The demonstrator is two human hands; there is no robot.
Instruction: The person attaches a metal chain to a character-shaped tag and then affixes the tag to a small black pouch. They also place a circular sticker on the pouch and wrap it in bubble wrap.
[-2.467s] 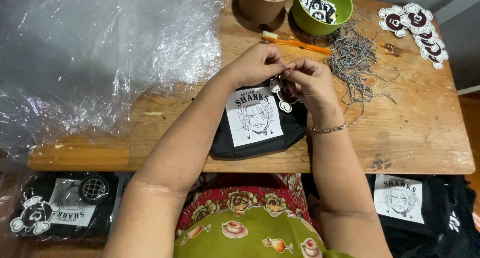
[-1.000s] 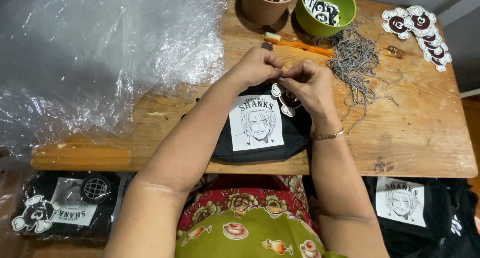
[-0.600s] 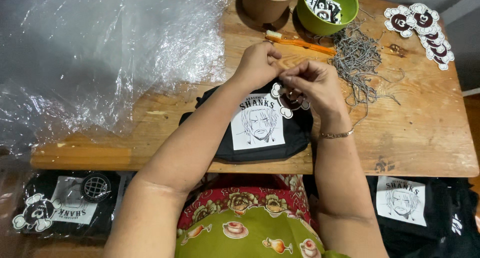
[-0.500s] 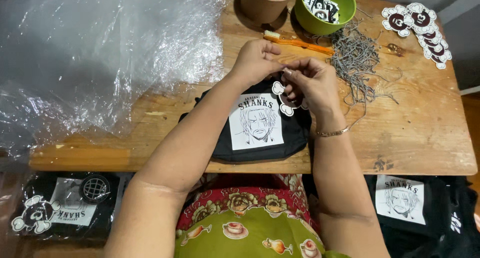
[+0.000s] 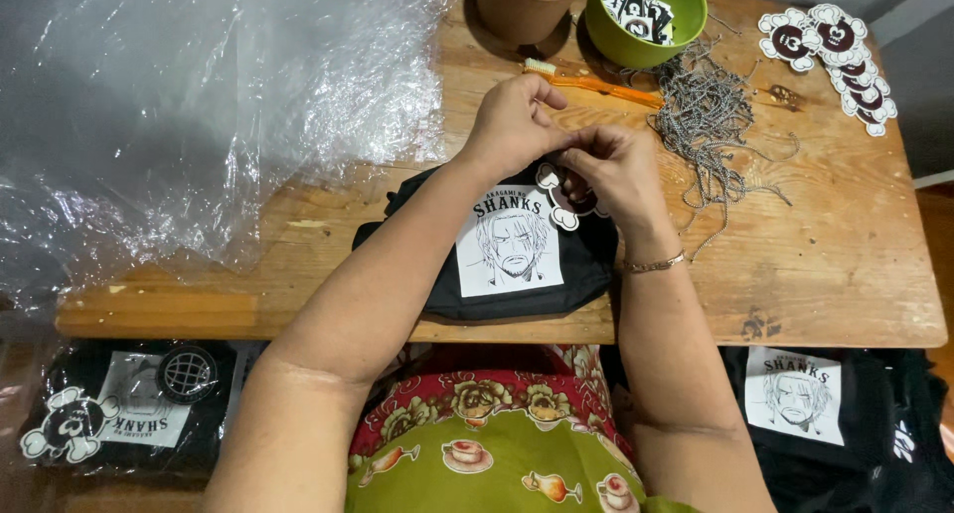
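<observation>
My left hand (image 5: 512, 125) and right hand (image 5: 614, 167) pinch together over the black pouch (image 5: 502, 250) at the worktop's (image 5: 815, 264) near edge — fingers closed on the skull-shaped tag (image 5: 558, 197), held close for fine work.

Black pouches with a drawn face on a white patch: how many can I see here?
2. One pouch lies on the wooden table under the person's hands; another sits below the table's front edge at right. More may be hidden in the dark pile there.
</observation>
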